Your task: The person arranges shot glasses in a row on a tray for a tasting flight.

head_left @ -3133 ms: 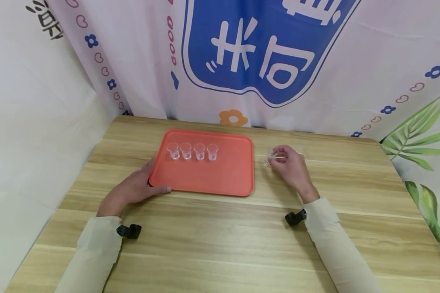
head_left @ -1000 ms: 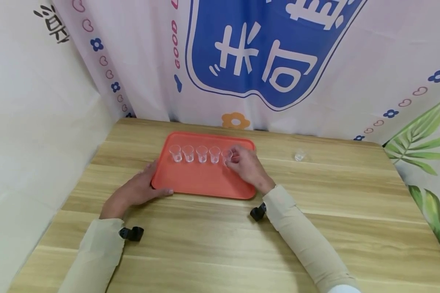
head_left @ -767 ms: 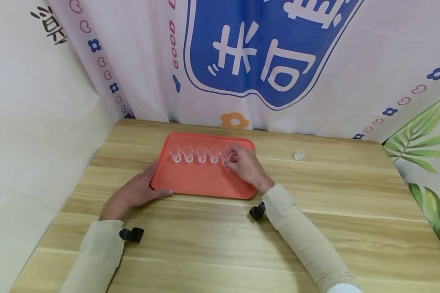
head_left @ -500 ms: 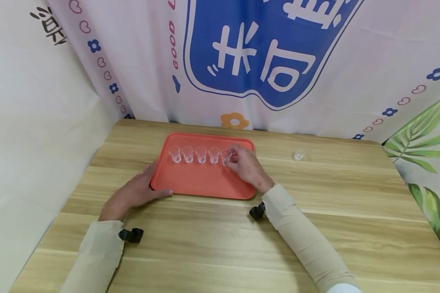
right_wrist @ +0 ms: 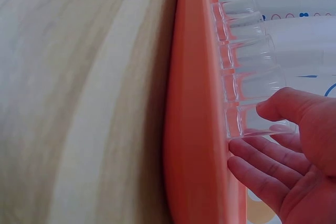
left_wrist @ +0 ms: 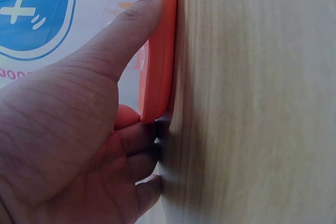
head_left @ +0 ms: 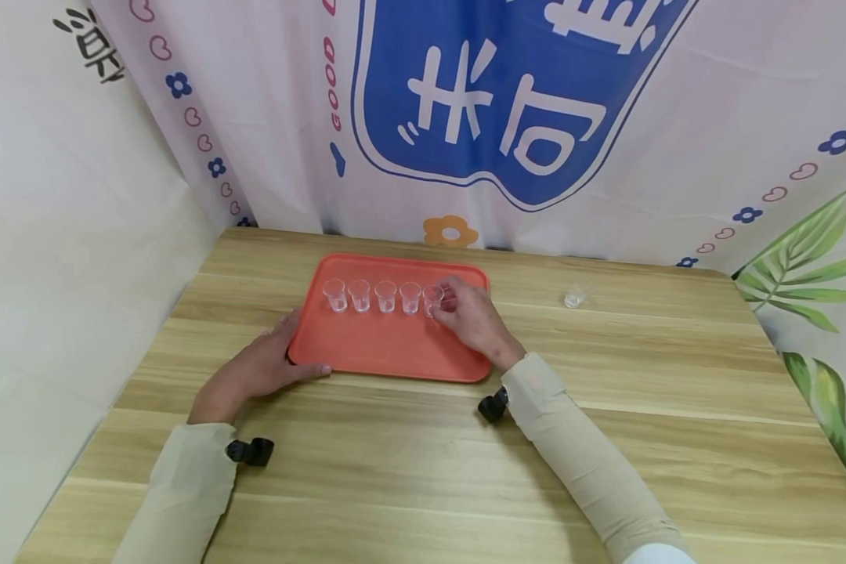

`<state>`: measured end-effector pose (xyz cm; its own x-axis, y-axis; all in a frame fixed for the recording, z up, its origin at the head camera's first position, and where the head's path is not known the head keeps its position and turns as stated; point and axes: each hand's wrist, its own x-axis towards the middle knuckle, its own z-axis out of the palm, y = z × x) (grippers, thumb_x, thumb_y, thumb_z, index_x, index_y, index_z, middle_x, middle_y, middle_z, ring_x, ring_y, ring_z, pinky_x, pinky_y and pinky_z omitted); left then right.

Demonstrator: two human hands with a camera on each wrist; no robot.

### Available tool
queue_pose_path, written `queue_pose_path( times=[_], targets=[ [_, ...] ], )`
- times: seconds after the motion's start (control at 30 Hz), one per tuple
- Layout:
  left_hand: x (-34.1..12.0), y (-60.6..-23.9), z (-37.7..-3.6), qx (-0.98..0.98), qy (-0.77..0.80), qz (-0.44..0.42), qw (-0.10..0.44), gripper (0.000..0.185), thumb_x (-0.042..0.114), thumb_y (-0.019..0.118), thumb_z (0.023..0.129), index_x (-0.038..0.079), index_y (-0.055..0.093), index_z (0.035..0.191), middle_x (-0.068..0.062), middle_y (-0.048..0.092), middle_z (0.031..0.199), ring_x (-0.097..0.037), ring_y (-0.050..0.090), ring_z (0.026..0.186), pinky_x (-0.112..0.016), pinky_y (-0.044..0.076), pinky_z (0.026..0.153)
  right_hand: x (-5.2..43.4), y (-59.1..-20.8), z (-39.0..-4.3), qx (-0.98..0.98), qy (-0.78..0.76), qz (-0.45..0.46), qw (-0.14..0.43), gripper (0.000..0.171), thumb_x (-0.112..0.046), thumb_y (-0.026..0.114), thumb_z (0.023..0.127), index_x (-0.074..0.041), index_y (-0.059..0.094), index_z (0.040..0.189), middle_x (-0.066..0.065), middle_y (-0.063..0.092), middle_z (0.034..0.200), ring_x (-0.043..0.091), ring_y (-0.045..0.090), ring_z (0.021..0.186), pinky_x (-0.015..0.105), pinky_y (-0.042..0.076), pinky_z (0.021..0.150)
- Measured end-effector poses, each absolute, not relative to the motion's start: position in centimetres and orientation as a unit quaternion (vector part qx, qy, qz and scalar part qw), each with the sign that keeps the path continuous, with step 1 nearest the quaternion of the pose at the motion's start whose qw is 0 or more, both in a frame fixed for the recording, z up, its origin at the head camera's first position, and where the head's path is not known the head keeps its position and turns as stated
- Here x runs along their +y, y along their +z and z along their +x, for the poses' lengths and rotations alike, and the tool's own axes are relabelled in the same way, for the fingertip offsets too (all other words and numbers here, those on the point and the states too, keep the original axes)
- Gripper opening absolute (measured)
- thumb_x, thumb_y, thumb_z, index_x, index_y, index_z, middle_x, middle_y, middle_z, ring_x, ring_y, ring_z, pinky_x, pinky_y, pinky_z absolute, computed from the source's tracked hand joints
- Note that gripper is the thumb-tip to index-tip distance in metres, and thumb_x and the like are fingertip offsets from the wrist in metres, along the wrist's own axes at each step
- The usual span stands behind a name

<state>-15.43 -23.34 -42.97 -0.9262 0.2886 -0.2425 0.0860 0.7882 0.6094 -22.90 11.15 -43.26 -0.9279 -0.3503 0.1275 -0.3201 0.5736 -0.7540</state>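
A red rectangular tray (head_left: 374, 348) lies on the wooden table with several small clear shot glasses (head_left: 385, 298) standing upright in a row across it. My right hand (head_left: 475, 317) pinches the rightmost glass (right_wrist: 244, 121) between thumb and fingers; its base is at the tray surface in the right wrist view, close beside its neighbour. Two other fingertips of that hand come right to the tray. My left hand (head_left: 257, 366) grips the tray's near left corner. In the left wrist view its thumb (left_wrist: 144, 1) lies along the rim (left_wrist: 157, 66), and the other fingers curl at the tray's side.
One more clear shot glass (head_left: 574, 296) stands on the table (head_left: 677, 376) to the right of the tray. A printed curtain (head_left: 296, 125) hangs behind the table's back edge, and a white wall covering (head_left: 63, 235) is at the left.
Three seconds ago my right hand held a glass right of the tray; it has moved left and put it at the row's end. During the last second both hands are nearly still.
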Motion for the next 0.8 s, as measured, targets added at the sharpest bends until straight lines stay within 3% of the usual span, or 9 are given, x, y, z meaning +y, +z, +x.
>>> queue_pose_path(
  times=[0.53, 0.8],
  targets=[
    [-23.35, -43.05, -15.55, 0.935, 0.299, 0.094, 0.168, 0.119, 0.063, 0.073, 0.089, 0.006, 0.002, 0.165, -0.027, 0.012, 0.167, -0.051, 0.014, 0.15, -0.07, 0.023, 0.114, 11.19, -42.98, -22.7, 0.889, -0.418, -0.188, 0.022, 0.036, -0.004, 0.075, 0.094, 0.0, 0.061, 0.127, 0.014, 0.071, 0.114, 0.023, 0.072, 0.101, 0.029, 0.058, 0.086],
    [-23.29, -43.05, -15.45, 0.933, 0.302, 0.097, 0.168, 0.12, 0.062, 0.073, 0.088, 0.005, 0.002, 0.165, -0.029, 0.012, 0.166, -0.052, 0.015, 0.15, -0.069, 0.023, 0.114, 11.68, -42.79, -22.26, 0.883, -0.431, -0.186, 0.021, 0.043, -0.005, 0.076, 0.092, -0.001, 0.06, 0.132, 0.013, 0.07, 0.12, 0.027, 0.069, 0.108, 0.036, 0.056, 0.094]
  ],
)
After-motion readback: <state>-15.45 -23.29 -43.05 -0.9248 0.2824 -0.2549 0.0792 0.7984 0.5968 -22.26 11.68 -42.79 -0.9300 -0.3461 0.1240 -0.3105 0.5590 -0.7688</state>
